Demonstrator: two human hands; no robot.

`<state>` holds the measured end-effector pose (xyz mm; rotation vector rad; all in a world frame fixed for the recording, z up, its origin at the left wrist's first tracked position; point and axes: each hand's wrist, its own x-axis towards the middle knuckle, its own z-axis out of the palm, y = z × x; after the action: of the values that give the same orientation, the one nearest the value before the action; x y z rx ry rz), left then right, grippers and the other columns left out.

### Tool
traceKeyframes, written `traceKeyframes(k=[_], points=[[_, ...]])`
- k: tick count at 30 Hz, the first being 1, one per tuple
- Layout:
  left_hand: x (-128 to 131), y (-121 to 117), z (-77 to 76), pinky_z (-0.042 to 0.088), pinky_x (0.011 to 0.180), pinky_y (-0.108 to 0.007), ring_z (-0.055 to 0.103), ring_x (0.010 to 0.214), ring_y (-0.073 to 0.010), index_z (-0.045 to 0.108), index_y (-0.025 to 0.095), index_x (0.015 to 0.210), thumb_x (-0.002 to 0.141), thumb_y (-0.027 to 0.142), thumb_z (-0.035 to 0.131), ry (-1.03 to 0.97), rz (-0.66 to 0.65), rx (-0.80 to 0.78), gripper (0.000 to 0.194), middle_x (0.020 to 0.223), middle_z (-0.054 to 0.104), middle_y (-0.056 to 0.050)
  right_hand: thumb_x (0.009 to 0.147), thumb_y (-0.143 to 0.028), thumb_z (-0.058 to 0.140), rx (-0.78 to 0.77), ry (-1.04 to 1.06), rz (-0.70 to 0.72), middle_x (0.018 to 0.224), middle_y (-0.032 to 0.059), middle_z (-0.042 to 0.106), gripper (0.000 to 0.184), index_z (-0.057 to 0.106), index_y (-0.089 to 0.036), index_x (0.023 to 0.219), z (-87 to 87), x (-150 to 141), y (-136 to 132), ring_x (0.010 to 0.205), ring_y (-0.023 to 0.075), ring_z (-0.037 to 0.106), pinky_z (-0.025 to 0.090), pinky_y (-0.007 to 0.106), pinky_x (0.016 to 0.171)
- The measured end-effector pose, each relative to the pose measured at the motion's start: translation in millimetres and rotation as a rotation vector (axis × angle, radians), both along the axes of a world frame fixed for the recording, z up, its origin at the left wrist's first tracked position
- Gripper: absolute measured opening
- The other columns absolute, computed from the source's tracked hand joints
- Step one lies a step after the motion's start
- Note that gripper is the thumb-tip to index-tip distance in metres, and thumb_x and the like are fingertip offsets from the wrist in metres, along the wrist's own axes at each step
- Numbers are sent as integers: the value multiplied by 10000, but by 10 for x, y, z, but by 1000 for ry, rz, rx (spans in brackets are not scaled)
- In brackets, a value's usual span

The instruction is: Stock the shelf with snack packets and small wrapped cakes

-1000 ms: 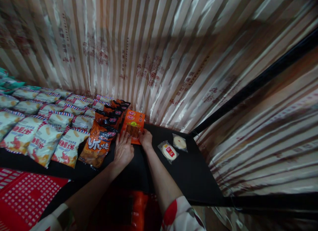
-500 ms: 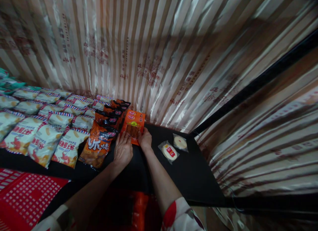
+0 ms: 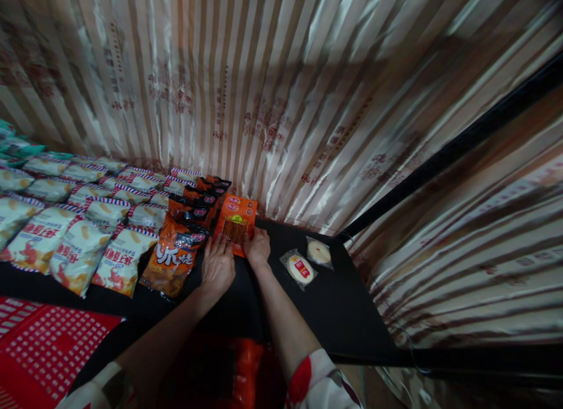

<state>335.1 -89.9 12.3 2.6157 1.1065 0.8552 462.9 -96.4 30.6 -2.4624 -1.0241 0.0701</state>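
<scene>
An orange snack packet [image 3: 240, 212] with a window showing brown sticks lies at the right end of the snack rows. My left hand [image 3: 219, 263] is closed on its lower left edge, fingers over the front. At the lower right edge, my right hand [image 3: 258, 246] grips the same packet, its thumb side against the wrapper; some fingertips are hidden. Just left of my left hand leans an orange and black snack bag [image 3: 172, 259], with several alike behind it.
Rows of white snack bags [image 3: 118, 259] fill the left of the black table [image 3: 334, 315]. Two wrapped round cakes, one red-labelled [image 3: 301, 268] and one plain [image 3: 319, 252], lie on the right. A red plastic basket [image 3: 57, 344] stands below left. A striped curtain [image 3: 272, 75] hangs behind.
My right hand has shifted very slightly along the packet's edge. The packet and my left hand stay almost where they were.
</scene>
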Motion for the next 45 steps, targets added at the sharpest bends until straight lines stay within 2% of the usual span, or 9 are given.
traceKeyframes(k=[6,14,26,37,45], points=[[2,0,18,236,1094,-512,454,1244,-281,618,113,1125,784,108,408,-34,-2,-21,400,1229,588,-163,861,-288,457,-8,-6,18,1113,126,589,319,607,-173,1117,2,-10,-3,1028,259,525,404,327,869],[4,13,7,240,1095,-492,455,1245,-280,614,93,1116,783,107,391,5,3,-14,401,1243,579,-165,864,-310,449,-17,-23,16,1109,122,592,295,627,-185,1064,20,-27,-16,1031,251,522,407,317,849],[-2,-20,15,239,1103,-489,411,1277,-294,601,37,1133,746,106,409,26,-15,28,437,1276,543,-196,853,-295,454,36,-6,0,1179,120,551,354,583,-168,1158,-7,-55,-54,1067,268,479,378,332,907],[-20,-95,-115,293,1086,-502,395,1287,-291,580,52,1160,758,87,414,-50,-74,91,437,1274,546,-184,838,-254,464,73,-58,19,1244,159,513,410,561,-99,1205,-63,-202,-215,1130,274,454,340,356,973],[-107,-210,-180,338,1067,-494,365,1304,-290,559,42,1179,770,85,391,-91,-141,124,444,1277,536,-189,858,-279,448,96,-38,11,1256,147,515,397,575,-124,1201,-24,-361,-403,1117,275,470,372,360,959]])
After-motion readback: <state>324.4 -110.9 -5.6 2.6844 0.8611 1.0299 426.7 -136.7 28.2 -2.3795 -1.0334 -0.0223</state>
